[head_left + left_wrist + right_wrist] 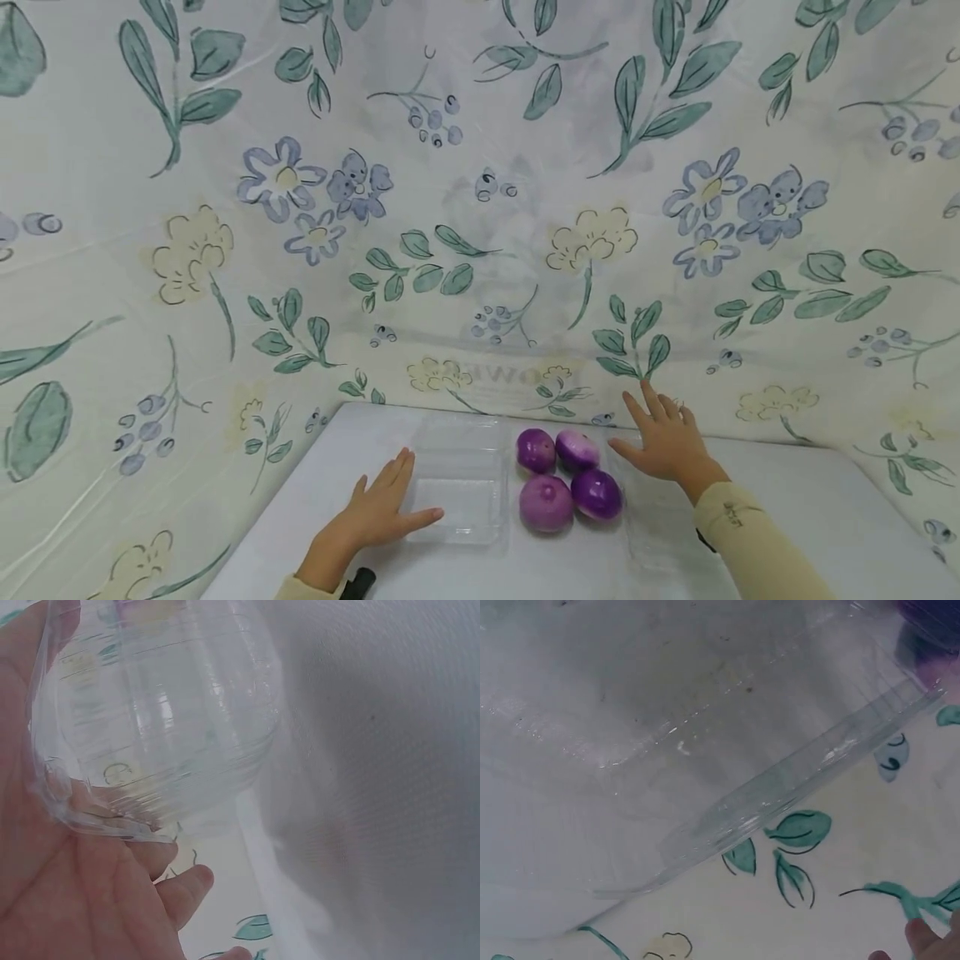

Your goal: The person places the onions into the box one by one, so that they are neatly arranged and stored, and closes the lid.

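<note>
Several glossy purple onions [545, 503] sit grouped on the white table, between two clear plastic containers. My left hand [378, 504] is at the left side of one container [457, 546], fingers extended and thumb spread toward its front. From the left wrist, that container's ribbed wall [165, 712] appears close against the palm and fingers. My right hand [663, 437] is spread over the back of the other container [660, 542], right of the onions. In the right wrist view, only fingertips [922, 937] show at the lower corner, beside the container's long rim [780, 791].
The white table [787, 492] backs onto a hanging cloth [510, 292] printed with leaves and flowers. This cloth also runs along the left side of the table. A dark strap piece [360, 582] shows at the left wrist.
</note>
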{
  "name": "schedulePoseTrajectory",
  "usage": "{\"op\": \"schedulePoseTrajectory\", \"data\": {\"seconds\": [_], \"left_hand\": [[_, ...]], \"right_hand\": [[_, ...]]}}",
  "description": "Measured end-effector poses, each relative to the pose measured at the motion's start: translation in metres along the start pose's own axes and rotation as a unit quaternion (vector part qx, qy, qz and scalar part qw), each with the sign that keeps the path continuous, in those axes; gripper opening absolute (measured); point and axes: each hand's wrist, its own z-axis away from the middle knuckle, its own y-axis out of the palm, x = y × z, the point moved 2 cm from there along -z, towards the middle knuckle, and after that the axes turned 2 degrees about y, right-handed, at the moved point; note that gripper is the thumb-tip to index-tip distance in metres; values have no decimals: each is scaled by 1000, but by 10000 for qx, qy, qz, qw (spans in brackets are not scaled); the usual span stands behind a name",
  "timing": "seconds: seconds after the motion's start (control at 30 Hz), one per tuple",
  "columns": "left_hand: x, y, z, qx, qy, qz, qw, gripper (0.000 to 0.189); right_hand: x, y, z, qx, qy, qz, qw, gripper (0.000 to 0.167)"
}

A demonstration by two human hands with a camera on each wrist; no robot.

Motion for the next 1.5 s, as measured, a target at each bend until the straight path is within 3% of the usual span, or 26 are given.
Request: {"op": "schedulePoseTrajectory", "data": {"seconds": [0.5,0.7,0.9,1.17,1.5], "left_hand": [[3,0,-1,22,-55,200,9998,110],[6,2,2,25,-156,302,9994,110],[5,6,3,67,-52,364,9993,109],[5,2,1,-28,-169,282,9995,109],[5,5,-2,8,-141,358,9993,110]], "right_hand": [[57,17,-23,453,-380,-327,9977,81],[82,24,-25,539,-361,-921,9936,86],[91,26,-27,653,-28,-1312,9892,87],[109,37,-37,722,-220,-1442,9867,96],[124,52,-47,1024,-120,-1478,9836,89]]}}
